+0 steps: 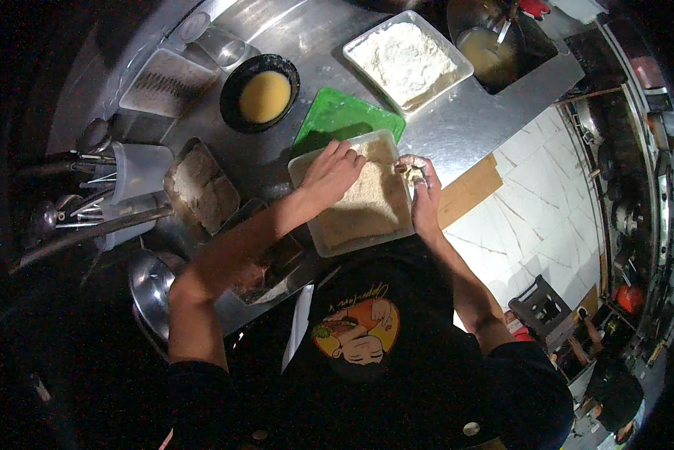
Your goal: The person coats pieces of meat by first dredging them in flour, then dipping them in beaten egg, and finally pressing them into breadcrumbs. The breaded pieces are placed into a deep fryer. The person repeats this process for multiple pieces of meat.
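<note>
A pale rectangular plastic tub (319, 242) of light breadcrumb-like crumbs lies before me. My left hand (338, 173) is over its far left part, palm down with bent fingers; what lies beneath them is hidden. At the tub's right wall, my right hand (422, 183) has fingers and thumb curled round a small pale, coated piece (412, 175) with a darker end; its kind is unclear. Whitish coating clings to those fingers. Behind the tub lies a green plastic lid or board (345, 115). Farther back stands a white tub of flour-like powder (407, 59).
A black bowl of yellow liquid (265, 97) stands back left, near a grater-like tray (168, 83) and a clear container (230, 53). A tray of powder (201, 185) and utensil holders (140, 171) are at left. At back right is a pan of liquid (486, 53) with a utensil.
</note>
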`<state>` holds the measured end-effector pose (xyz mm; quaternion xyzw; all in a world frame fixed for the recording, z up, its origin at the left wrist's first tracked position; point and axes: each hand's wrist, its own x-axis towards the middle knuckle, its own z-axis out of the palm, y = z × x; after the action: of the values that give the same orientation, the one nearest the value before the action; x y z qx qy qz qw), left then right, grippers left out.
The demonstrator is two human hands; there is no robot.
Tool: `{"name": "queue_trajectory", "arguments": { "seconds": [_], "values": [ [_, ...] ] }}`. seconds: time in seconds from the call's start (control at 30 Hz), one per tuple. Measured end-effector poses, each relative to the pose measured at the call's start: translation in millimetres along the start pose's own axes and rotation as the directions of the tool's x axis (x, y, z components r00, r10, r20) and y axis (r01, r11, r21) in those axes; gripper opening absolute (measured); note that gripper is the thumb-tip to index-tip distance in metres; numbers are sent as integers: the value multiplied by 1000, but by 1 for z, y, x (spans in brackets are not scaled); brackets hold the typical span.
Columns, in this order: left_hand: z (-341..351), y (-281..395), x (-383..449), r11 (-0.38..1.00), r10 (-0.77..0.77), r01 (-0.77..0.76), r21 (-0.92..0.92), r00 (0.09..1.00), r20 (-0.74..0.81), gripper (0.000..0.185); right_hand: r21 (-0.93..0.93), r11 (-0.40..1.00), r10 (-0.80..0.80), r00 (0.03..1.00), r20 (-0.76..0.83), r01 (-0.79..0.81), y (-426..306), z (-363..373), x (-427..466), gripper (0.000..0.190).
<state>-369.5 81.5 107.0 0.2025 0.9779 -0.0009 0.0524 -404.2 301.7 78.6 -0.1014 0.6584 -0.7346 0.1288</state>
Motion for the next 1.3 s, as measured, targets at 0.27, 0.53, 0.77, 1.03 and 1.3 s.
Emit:
{"name": "queue_trajectory", "arguments": {
  "seconds": [0.27, 0.53, 0.77, 1.03, 1.3],
  "values": [
    [3, -16, -19, 899, -23, 41, -437, 999, 45, 44, 39, 999, 21, 1000, 22, -22, -1, -1, 0, 35],
    [26, -26, -33, 617, -72, 173, -768, 984, 164, 47, 62, 998, -6, 1000, 9, 5, -3, 2, -1, 31],
    [44, -24, -37, 350, -138, 247, -903, 968, 211, 37, 19, 1000, -8, 1000, 16, 8, 2, -1, -1, 30],
    [39, 8, -47, 470, -315, 331, -818, 929, 195, 39, 19, 1000, -15, 1000, 19, 14, 5, -1, 0, 32],
    [26, 30, -76, 345, -400, 318, -883, 901, 168, 57, -5, 1000, -23, 999, 33, 23, 3, -1, 0, 33]
  ]
}}
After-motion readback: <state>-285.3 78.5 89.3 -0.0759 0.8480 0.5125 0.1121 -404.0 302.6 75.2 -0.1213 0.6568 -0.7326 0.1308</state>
